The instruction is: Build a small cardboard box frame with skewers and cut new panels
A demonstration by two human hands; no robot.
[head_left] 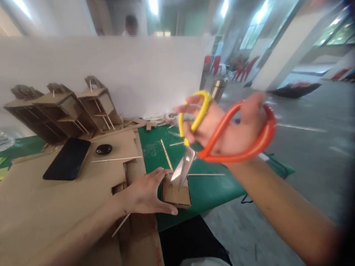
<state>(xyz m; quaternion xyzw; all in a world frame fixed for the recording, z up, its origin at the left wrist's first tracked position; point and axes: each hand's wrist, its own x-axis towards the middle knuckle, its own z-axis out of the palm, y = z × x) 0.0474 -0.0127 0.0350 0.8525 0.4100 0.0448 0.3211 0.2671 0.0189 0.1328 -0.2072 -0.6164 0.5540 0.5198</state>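
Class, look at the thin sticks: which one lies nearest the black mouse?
The stick on the cardboard, just on the near side of the mouse; the others lie on the green table or by the left hand.

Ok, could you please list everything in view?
Metal scissors: 1, red-yellow handles, centre
Small cardboard box: 1, brown, centre
Shelved cardboard models: 3, brown, back left
Flat rectangular device: 1, black, left
Oval mouse-like object: 1, black, beside device
Thin sticks: several, pale, table
Cardboard sheets: several, brown, left
Tabletop: green, beneath
Metal flask: 1, silvery, behind scissors
Chairs: several, red, background
Person: 1, dark-haired, background
Left hand: 1, bare, on box
Right hand: 1, bare, holding scissors
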